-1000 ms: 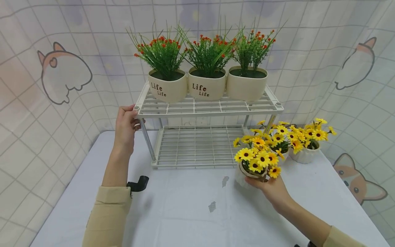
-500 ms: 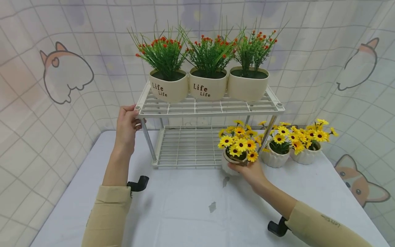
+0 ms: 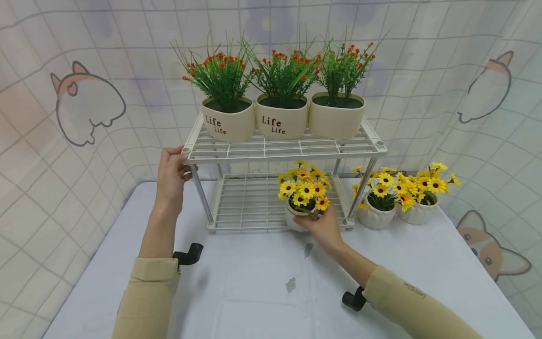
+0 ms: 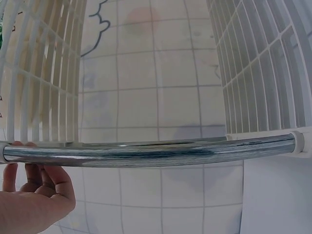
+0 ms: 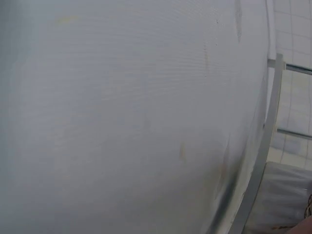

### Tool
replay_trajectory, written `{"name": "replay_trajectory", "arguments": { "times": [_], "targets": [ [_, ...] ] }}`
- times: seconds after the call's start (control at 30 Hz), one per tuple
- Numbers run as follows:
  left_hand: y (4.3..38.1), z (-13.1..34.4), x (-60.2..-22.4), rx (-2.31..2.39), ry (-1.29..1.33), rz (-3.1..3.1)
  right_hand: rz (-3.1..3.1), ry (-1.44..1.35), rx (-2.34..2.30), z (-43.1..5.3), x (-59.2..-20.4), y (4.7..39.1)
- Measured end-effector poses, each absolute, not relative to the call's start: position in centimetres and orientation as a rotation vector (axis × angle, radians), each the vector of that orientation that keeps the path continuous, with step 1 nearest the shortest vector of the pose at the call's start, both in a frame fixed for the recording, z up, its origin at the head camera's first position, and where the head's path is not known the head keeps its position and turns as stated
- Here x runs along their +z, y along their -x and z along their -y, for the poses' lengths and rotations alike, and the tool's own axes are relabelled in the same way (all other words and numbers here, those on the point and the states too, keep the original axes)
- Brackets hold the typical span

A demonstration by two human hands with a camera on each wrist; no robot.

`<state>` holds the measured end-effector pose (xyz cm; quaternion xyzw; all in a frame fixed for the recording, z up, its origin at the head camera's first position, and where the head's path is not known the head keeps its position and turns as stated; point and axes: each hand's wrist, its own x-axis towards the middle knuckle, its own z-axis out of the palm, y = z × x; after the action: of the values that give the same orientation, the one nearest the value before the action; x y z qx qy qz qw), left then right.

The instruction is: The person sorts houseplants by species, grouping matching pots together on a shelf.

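A two-tier white wire shelf rack [image 3: 285,155] stands on the table. My left hand [image 3: 171,176] grips its upper left front corner; in the left wrist view the curled fingers [image 4: 61,183] lie against the top of the metal post [image 4: 161,153]. My right hand [image 3: 323,228] holds a white flowerpot [image 3: 293,219] of yellow daisy-like flowers [image 3: 306,189] by its side, at the front edge of the lower shelf [image 3: 250,202]. Whether the pot's base touches the shelf I cannot tell. At the right wrist view's lower corner, part of the white pot [image 5: 280,195] shows beside the shelf edge.
Several cream pots stand on the top tier in a row, including a left pot [image 3: 228,123] with red-flowered greenery. Right of the rack, two more yellow-flower pots, a nearer one [image 3: 376,216] and a farther one [image 3: 419,213], sit on the white-covered table [image 3: 237,292].
My right hand has carried the flowerpot leftward, from in front of the rack's right side past the right front post to the lower shelf. The left hand keeps its place on the corner.
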<state>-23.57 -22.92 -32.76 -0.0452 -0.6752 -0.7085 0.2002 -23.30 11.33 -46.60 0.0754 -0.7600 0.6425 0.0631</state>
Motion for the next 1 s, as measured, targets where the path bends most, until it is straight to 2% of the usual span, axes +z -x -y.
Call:
{"name": "replay_trajectory", "arguments": {
  "times": [0.3,0.67,1.0],
  "targets": [
    [23.8,23.0,-32.9,-1.988,0.125,1.869,2.364,-0.094,1.831,-8.9,-47.0,23.6],
    [23.8,22.9,-32.9,-1.993,0.118,1.861,2.323,-0.215,1.785,-5.3,-47.4,24.4],
    [23.7,22.8,-32.9,-1.995,0.113,1.867,2.282,-0.195,1.814,-2.3,-47.6,25.0]
  ]
}}
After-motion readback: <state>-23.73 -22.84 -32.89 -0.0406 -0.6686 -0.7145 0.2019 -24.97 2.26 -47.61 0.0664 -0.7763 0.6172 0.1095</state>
